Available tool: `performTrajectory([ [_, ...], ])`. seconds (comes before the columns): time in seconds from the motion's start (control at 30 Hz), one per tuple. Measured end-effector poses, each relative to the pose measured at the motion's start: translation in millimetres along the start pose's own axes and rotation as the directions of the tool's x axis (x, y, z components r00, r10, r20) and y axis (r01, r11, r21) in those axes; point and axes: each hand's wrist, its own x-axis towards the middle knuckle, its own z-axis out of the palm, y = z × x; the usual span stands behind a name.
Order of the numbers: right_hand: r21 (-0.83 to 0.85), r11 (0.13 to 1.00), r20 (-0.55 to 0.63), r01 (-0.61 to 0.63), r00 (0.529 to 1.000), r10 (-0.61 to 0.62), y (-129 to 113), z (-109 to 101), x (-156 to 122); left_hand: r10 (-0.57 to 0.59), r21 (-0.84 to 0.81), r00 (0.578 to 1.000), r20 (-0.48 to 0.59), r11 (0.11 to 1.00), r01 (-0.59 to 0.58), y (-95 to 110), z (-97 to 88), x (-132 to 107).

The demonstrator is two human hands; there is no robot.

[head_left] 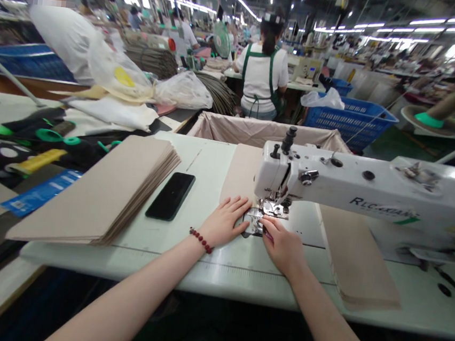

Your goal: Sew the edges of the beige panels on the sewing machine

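Observation:
My left hand [225,221] lies flat with its fingers spread on the white sewing table [218,266], its fingertips at the metal plate under the presser foot [266,213]. My right hand [282,245] rests just right of it, with the index finger pointing at the needle area, nothing visibly gripped. A beige fabric piece [241,172] extends behind the needle toward the far table edge. The white sewing machine [370,192] stretches off to the right. A bead bracelet [200,240] circles my left wrist.
A stack of beige pieces [104,193] and a black phone [171,195] lie to the left. Another beige stack [356,258] sits under the machine arm. A fabric-lined bin [263,131], a blue crate [356,121] and seated and standing workers are beyond.

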Motion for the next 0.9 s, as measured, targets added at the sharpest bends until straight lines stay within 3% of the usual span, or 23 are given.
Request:
performTrajectory([
  [0.27,0.011,1.0,0.015,-0.021,1.0,0.021,-4,-5,-1,-0.083,0.039,0.994,-0.072,0.996,0.086,7,-7.4,2],
  [0.47,0.049,0.999,0.034,-0.012,0.999,0.01,-8,-23,-8,-0.288,0.108,0.943,-0.166,0.945,0.308,10,-20.3,-11],
  [0.6,0.133,0.989,0.043,-0.06,0.998,0.055,-11,-42,-55,-0.34,0.153,0.925,-0.167,0.918,0.365,12,-19.1,-61],
  [0.73,0.348,0.888,0.074,-0.302,0.953,0.295,-9,-47,-124,-0.287,0.113,0.955,-0.073,0.949,0.293,18,-21.0,-111],
  [0.8,0.399,0.821,0.097,-0.407,0.91,0.404,-9,-43,-152,-0.199,0.037,0.98,0.004,0.979,0.199,23,-23.4,-122],
  [0.9,0.445,0.769,0.097,-0.459,0.878,0.469,-13,-32,-178,-0.069,-0.062,0.995,0.074,0.995,0.074,33,-25.0,-118],
])
